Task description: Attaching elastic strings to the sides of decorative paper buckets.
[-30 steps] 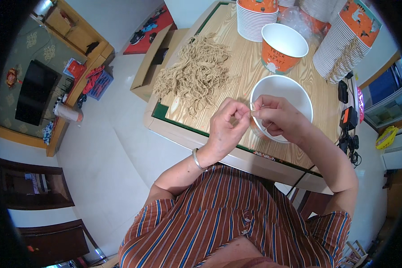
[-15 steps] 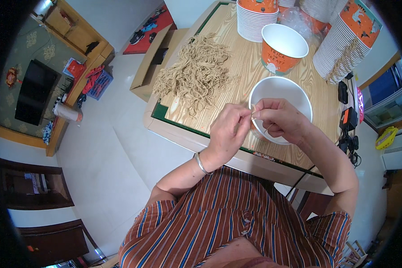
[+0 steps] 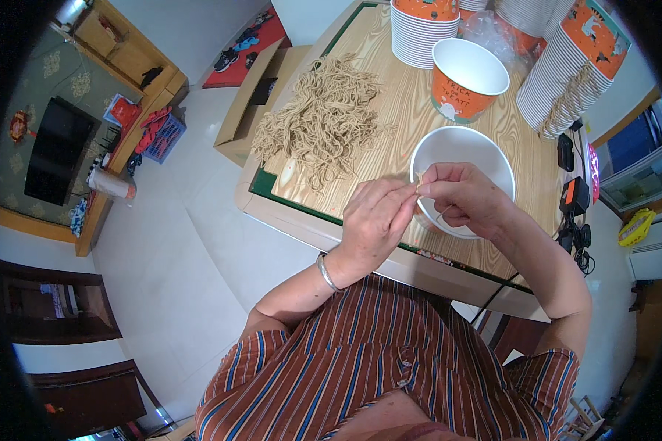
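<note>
We hold both hands together over the white bucket [image 3: 462, 176], which sits at the near edge of the wooden surface [image 3: 397, 110], close to our body. The left hand [image 3: 371, 220] and right hand [image 3: 463, 198] meet at the fingertips, pinched shut on a short piece of tan string [image 3: 419, 180]; the bit that shows is thin, and we cannot tell how it runs between the fingers. Working right above the bucket's rim keeps string and bucket within the same small reach.

The heap of tan strings [image 3: 324, 117] lies spread flat on the surface to the left of the bucket, well within the left arm's range, loose enough to pull one strand free.

An orange bucket [image 3: 467, 81] stands upright just behind the white one, open mouth up. Stacks of nested buckets [image 3: 570, 62] stand at the far right, one with a bunch of strings draped over its side [image 3: 566, 103]; another stack [image 3: 423, 29] stands at the far edge. A clear plastic bag [image 3: 493, 29] lies between the stacks.
</note>
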`<state>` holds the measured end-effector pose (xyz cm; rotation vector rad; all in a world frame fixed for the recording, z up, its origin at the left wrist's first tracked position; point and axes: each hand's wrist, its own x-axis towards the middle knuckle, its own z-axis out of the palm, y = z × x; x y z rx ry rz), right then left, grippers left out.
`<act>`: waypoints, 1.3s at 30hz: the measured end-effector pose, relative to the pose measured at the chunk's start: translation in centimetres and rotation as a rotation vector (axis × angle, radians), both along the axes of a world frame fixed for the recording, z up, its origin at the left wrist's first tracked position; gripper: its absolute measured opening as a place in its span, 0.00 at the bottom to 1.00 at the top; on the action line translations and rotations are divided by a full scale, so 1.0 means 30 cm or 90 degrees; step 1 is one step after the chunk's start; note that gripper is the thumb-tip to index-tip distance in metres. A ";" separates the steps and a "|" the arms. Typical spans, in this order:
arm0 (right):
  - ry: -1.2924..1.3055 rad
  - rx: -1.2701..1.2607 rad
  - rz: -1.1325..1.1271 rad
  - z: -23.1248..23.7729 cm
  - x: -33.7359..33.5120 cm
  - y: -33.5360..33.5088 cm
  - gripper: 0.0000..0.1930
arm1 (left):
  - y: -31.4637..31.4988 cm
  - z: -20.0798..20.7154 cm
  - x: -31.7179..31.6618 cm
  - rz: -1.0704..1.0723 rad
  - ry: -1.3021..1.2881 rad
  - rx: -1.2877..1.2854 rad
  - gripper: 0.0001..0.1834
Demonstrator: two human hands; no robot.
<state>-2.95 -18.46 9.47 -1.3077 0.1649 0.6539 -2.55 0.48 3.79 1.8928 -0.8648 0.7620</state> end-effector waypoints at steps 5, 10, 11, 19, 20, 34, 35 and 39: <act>-0.012 -0.024 0.003 0.011 -0.004 0.001 0.04 | 0.015 0.007 0.005 -0.025 0.061 -0.003 0.10; -0.053 -0.109 -0.022 0.029 -0.019 0.024 0.03 | 0.035 0.041 0.029 -0.063 0.028 0.058 0.10; -0.087 -0.135 -0.026 0.021 -0.022 0.025 0.03 | 0.038 0.047 0.031 -0.063 0.027 0.058 0.10; -0.279 -0.247 0.002 -0.004 -0.031 0.024 0.04 | 0.043 0.064 0.045 -0.083 -0.036 0.093 0.09; -0.236 -0.232 0.001 0.007 -0.031 0.027 0.04 | 0.042 0.056 0.045 -0.081 -0.036 0.094 0.09; -0.040 -0.155 -0.004 0.012 -0.010 0.029 0.05 | 0.005 -0.056 0.016 -0.276 0.511 -0.337 0.03; -0.067 -0.170 -0.013 0.006 -0.011 0.031 0.05 | 0.005 -0.058 0.019 -0.276 0.511 -0.338 0.03; -0.079 -0.199 -0.023 0.006 -0.010 0.035 0.05 | 0.011 -0.061 0.025 -0.235 0.477 -0.277 0.03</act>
